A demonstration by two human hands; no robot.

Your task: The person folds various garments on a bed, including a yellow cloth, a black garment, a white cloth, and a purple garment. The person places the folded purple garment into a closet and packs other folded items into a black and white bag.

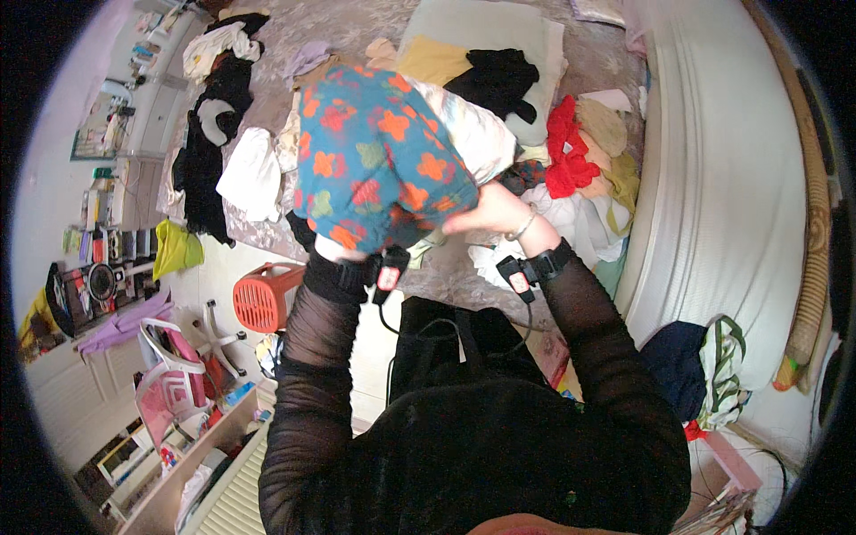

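Observation:
A teal garment (374, 147) with orange, red and green flower shapes is held up in front of me, above the bed. My left hand (334, 249) is mostly hidden beneath its lower left part; only a strip by the wrist shows. At the lower right edge, my right hand (495, 210) grips the cloth, with the thumb in front and the other fingers out of sight. Just behind the garment on the right is a pale patterned cloth (471, 134). A white cloth (251, 174) lies to the left on the bed.
Heaped on the bed's right side are a red garment (568, 157) and white clothes (575, 217). Farther back, a black garment (495, 80) rests on a pale folded sheet (461, 27). Black clothes (214, 154) line the left edge. An orange plastic stool (264, 297) stands on the floor.

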